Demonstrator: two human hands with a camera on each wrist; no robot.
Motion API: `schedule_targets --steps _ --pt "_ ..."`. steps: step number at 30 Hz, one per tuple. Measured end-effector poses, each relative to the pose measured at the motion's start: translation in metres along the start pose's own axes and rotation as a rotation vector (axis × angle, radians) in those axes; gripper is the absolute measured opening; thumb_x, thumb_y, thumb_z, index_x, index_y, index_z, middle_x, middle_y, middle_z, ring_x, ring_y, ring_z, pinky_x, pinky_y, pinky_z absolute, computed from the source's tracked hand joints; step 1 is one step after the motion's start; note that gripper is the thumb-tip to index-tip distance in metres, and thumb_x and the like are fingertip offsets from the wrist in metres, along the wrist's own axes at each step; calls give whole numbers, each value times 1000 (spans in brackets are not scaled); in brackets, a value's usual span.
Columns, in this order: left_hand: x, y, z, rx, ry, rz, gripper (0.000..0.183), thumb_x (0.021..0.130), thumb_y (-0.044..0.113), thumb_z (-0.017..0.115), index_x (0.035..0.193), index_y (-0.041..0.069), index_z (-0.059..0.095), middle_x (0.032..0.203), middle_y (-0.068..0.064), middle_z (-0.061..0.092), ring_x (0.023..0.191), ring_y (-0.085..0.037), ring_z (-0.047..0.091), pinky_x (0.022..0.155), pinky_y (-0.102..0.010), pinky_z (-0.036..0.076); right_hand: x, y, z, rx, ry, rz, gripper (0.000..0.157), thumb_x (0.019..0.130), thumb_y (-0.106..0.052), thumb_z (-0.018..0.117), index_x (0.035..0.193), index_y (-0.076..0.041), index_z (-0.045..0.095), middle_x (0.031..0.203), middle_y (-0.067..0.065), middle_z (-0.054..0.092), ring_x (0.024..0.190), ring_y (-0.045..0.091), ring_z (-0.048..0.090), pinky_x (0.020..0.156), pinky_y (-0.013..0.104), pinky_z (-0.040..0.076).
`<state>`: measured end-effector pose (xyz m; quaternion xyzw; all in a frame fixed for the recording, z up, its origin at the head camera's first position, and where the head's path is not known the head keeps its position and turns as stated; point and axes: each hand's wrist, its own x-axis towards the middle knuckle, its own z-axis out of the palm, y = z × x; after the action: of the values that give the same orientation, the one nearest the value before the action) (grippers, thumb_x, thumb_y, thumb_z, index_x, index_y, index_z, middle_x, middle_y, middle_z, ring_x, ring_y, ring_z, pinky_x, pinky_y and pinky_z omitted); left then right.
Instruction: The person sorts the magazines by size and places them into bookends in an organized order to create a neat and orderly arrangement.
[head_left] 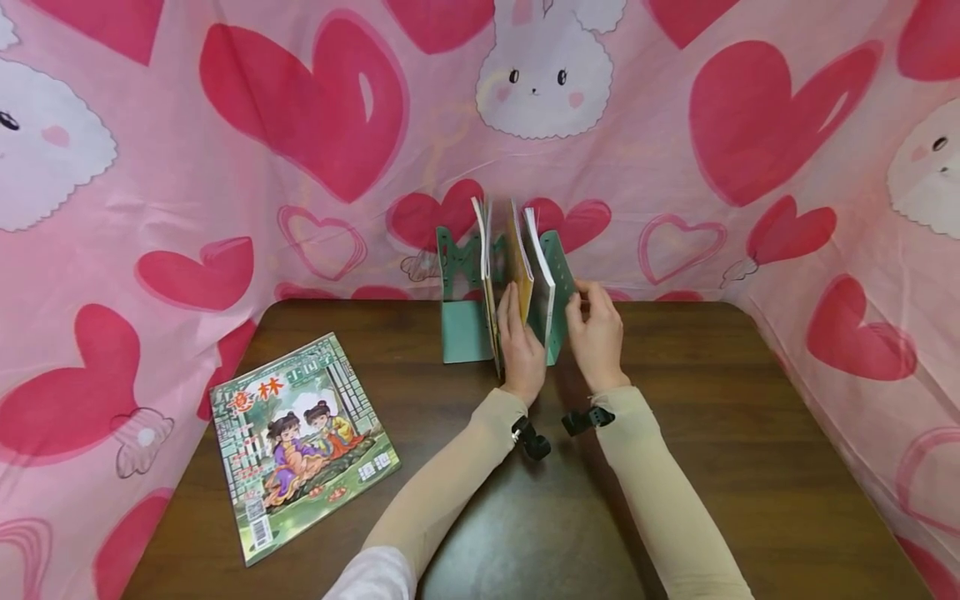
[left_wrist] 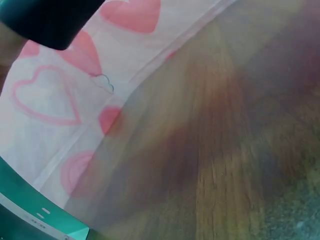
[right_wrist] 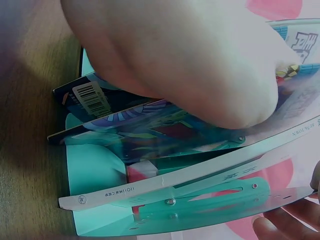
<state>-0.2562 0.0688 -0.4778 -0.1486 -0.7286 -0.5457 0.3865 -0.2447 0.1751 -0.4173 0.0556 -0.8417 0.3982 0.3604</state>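
Note:
A green metal bookend rack stands at the back of the table with several magazines upright in it. My left hand is among them, its fingers straight up along the face of a yellow-edged magazine. To its right a white-spined magazine leans apart from the others. With thumb and fingertips, my right hand pinches the edge of the rack's right end plate. In the right wrist view the left hand covers part of the magazines. The left thumb's hold is hidden.
Flat on the table's left side lies a magazine with two illustrated figures on its cover. Pink cloth with hearts and rabbits hangs behind the brown wooden table and at both sides.

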Motion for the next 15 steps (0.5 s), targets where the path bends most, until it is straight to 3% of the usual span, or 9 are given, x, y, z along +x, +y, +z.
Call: schedule_targets --steps 5,11,15 --pt "0 -3 0 -2 21 1 64 90 -11 37 149 9 21 149 -11 26 137 -23 27 108 -38 29 0 -1 0 -2 4 4 24 93 -16 52 111 -3 62 102 12 63 85 24 62 73 41 51" --pt "4 -5 -1 -7 48 59 64 87 -14 38 147 3 24 148 -15 27 136 -26 28 108 -38 29 -1 -1 1 -5 0 4 24 94 -16 51 111 -3 62 101 11 63 84 25 63 72 42 51" --pt "4 -7 -1 4 44 38 65 88 -13 38 148 5 22 149 -13 25 138 -24 26 108 -37 28 -2 -1 1 -3 2 -1 25 94 -17 51 111 -2 62 101 12 63 84 25 63 71 42 52"
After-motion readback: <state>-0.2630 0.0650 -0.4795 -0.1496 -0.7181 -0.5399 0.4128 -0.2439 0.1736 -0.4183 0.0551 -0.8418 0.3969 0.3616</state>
